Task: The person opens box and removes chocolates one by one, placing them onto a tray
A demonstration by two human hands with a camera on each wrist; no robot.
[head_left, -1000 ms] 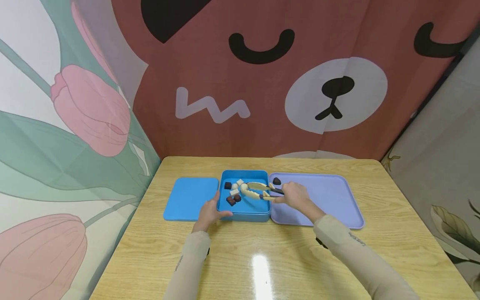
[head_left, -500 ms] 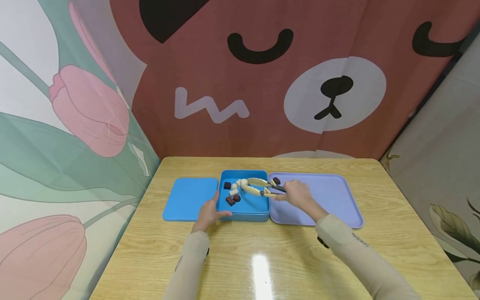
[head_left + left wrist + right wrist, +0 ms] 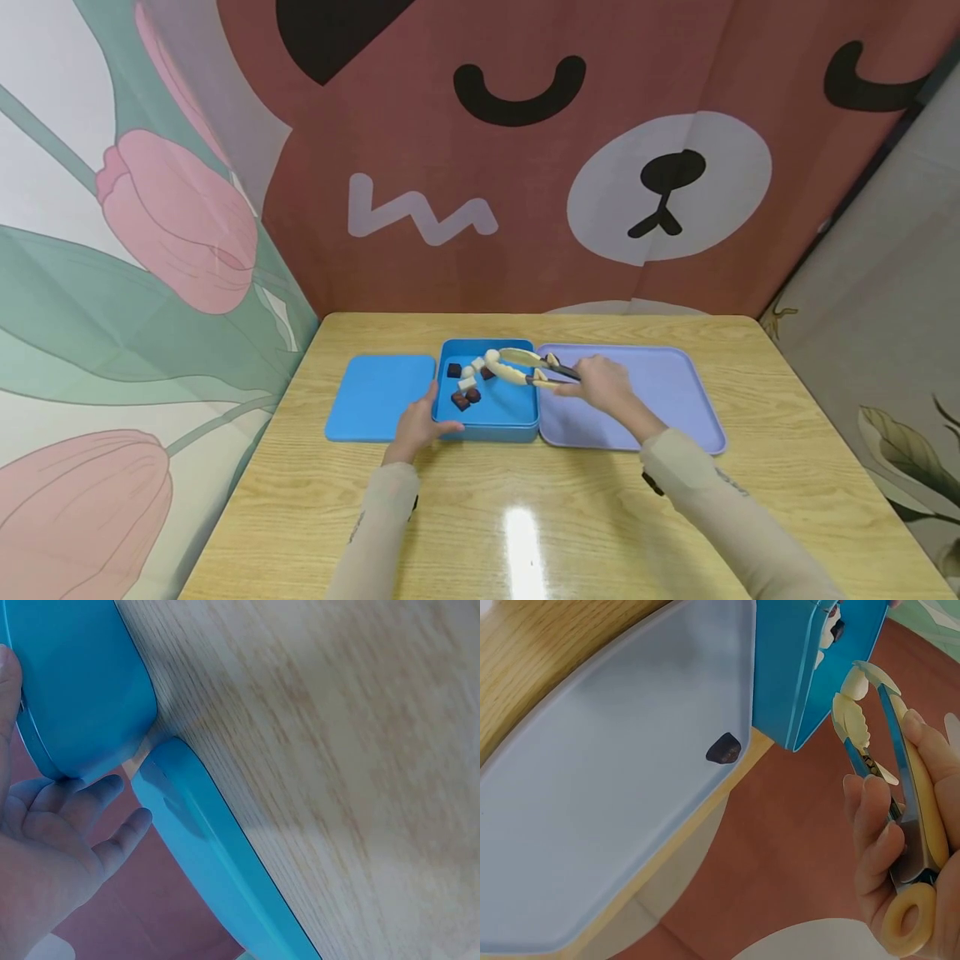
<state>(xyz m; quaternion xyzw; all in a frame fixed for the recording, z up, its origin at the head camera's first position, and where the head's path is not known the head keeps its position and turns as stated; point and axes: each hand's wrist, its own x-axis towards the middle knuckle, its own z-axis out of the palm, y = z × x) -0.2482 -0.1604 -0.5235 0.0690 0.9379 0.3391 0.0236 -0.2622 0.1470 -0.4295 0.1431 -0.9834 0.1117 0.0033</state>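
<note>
My right hand (image 3: 603, 385) grips kitchen tongs (image 3: 915, 780) with cream tips. Between the tips a white ball (image 3: 855, 682) is pinched, above the far part of a blue box (image 3: 498, 433). In the head view several chocolate-like pieces lie in the box: a dark square (image 3: 454, 370), a white block (image 3: 467, 384) and a brown ridged piece (image 3: 461, 401) among them. My left hand (image 3: 418, 425) rests at the box's near left corner, thumb along the front and fingers spread at the left wall. The left wrist view shows fingertips right at that wall.
A lilac tray (image 3: 652, 400) stands against the box's right side, with one dark piece (image 3: 724, 748) near its far left corner. A flat blue lid (image 3: 378, 398) lies left of the box on the wooden table (image 3: 465, 517). A printed curtain (image 3: 420, 275) hangs behind.
My right hand has moved slightly right and away, and the tongs have lifted the white ball off the group in the box, uncovering a brown piece beneath. The left hand has stayed put.
</note>
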